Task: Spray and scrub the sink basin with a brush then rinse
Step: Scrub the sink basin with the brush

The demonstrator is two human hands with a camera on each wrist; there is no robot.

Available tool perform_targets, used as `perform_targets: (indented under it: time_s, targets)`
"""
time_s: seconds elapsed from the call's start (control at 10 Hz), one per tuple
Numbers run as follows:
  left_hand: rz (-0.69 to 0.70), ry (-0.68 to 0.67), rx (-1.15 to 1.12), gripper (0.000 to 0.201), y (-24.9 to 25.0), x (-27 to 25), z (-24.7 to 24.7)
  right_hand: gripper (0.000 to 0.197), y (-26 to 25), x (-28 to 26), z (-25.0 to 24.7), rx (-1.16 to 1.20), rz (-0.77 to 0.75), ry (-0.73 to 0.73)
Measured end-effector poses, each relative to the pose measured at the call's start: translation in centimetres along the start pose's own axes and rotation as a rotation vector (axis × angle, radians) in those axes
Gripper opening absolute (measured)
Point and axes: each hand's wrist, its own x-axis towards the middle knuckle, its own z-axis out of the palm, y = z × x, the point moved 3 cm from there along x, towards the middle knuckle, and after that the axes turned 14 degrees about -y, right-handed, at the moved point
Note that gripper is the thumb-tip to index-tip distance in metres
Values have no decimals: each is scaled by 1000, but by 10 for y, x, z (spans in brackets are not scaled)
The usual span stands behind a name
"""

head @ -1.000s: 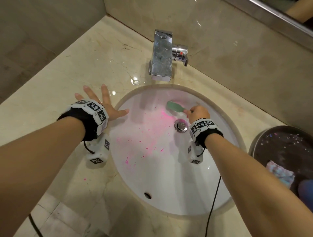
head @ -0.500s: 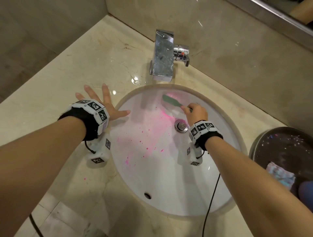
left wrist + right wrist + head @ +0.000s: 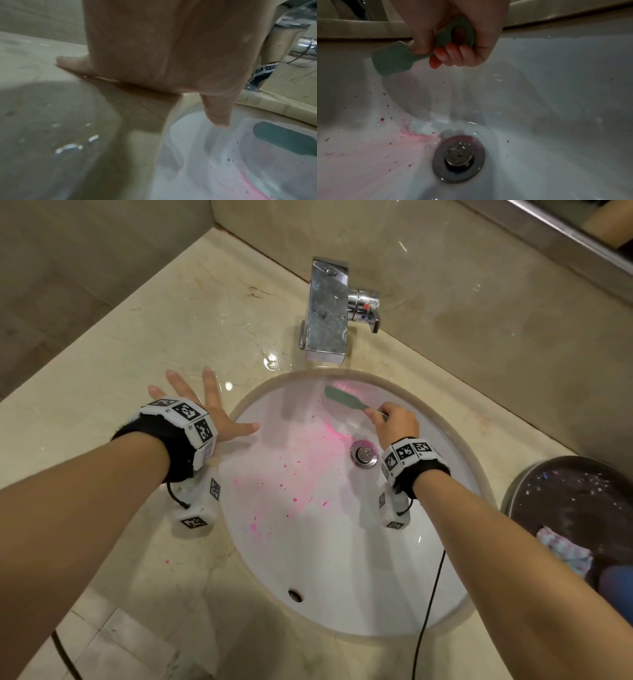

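Chrome faucet [image 3: 325,313] above stained basin [image 3: 308,542]

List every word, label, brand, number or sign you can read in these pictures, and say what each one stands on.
No readable words, brands or numbers in any view.
Wrist bands on the left hand and right hand: black-and-white square code markers, plus tiny characters beside them, too small to read.
Faucet handle: a red dot and a blue dot, no text.
Brush, sink basin and drain: no markings visible.
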Motion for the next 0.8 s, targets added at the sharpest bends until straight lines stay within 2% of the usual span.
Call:
perform_targets:
  time_s: [0.1, 0.3, 0.4, 0.6, 0.8]
  targets:
    - [2, 5, 2, 126, 1, 0, 0, 39, -2, 2, 1, -65, 33, -51]
    - [1, 1, 3, 127, 1, -1, -1, 37, -11, 7, -2, 4, -28, -35]
    - [3, 1, 2, 126, 1, -2, 0, 41, -5, 8, -1, -63, 27, -69]
    - [-4, -6, 5, 126, 2, -2, -1, 35, -12, 8, -7, 35, -73, -36]
    - [-2, 9, 4, 126, 2, -3, -1, 33, -3, 11, -5, -102, 51, -133]
